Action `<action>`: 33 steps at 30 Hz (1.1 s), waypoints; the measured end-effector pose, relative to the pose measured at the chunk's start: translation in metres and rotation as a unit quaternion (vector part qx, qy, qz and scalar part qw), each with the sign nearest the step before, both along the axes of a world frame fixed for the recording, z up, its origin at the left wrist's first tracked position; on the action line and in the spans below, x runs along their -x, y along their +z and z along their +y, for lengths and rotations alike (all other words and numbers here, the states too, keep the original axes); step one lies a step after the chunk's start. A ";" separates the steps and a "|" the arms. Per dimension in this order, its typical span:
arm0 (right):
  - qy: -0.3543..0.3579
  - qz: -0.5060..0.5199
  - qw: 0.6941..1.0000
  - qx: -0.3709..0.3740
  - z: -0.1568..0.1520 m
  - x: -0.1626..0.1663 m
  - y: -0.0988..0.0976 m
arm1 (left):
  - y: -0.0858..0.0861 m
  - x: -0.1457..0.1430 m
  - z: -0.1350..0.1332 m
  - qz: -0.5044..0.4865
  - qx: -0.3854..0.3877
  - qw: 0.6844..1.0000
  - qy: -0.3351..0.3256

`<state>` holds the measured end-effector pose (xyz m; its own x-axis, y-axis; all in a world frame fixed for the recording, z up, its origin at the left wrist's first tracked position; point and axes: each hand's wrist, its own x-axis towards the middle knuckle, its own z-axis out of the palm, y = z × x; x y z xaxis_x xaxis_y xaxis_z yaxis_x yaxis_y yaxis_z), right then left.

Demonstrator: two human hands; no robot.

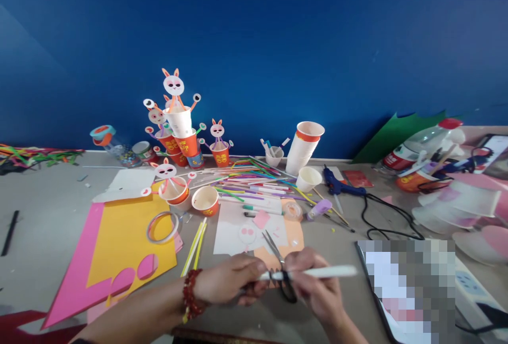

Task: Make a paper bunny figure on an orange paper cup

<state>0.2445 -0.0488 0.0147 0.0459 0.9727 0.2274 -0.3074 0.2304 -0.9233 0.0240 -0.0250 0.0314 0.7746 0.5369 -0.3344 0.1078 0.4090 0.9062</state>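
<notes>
A white marker pen (329, 272) lies level across my right hand (317, 286), whose fingers are closed round its middle. My left hand (232, 279), with a red bead bracelet at the wrist, is closed at the pen's left end; the fingers hide what part they grip. Beneath the hands is a pair of scissors (273, 246), blades pointing away, one dark handle loop showing by my right hand. The scissors rest over orange paper (260, 253). Just beyond, a white paper (224, 227) bears a round face cutout (247, 232) with pink eye patches.
Rabbit-figure cups (184, 145) stand at the back left. Yellow card (130, 233) and a tape ring (162, 227) lie left. Several straws and sticks (254, 180) spread behind. At right are a glue gun (341, 182) with its cord, stacked cups (304, 148) and a phone (397, 291).
</notes>
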 end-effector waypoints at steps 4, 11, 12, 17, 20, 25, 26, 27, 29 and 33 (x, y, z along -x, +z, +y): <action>-0.144 0.003 0.986 -0.086 0.004 -0.041 0.020 | -0.013 0.049 -0.001 0.135 -0.051 0.984 0.101; 0.002 -0.496 0.864 -0.084 -0.005 -0.037 -0.019 | -0.035 0.102 0.005 0.375 -0.519 0.758 0.123; -0.011 -0.531 0.842 -0.096 -0.007 -0.034 -0.027 | -0.038 0.104 0.005 0.379 -0.539 0.744 0.110; -0.037 -0.628 0.773 -0.089 -0.021 -0.025 -0.042 | -0.051 0.095 0.003 0.395 -0.580 0.701 0.125; -0.038 -0.655 0.751 -0.073 -0.025 -0.019 -0.041 | -0.054 0.077 0.003 0.370 -0.589 0.709 0.119; -0.054 -0.664 0.741 -0.080 -0.021 -0.017 -0.046 | -0.057 0.047 0.014 0.274 -0.649 0.708 0.055; -0.053 -0.667 0.739 -0.081 -0.020 -0.020 -0.047 | -0.058 0.044 0.016 0.264 -0.659 0.703 0.049; -0.051 -0.670 0.736 -0.081 -0.019 -0.024 -0.047 | -0.059 0.042 0.018 0.260 -0.664 0.700 0.043; -0.048 -0.675 0.731 -0.081 -0.016 -0.038 -0.048 | -0.059 0.041 0.020 0.258 -0.664 0.701 0.036; -0.062 -0.683 0.724 -0.076 -0.010 -0.066 -0.047 | -0.058 0.042 0.017 0.265 -0.655 0.707 0.024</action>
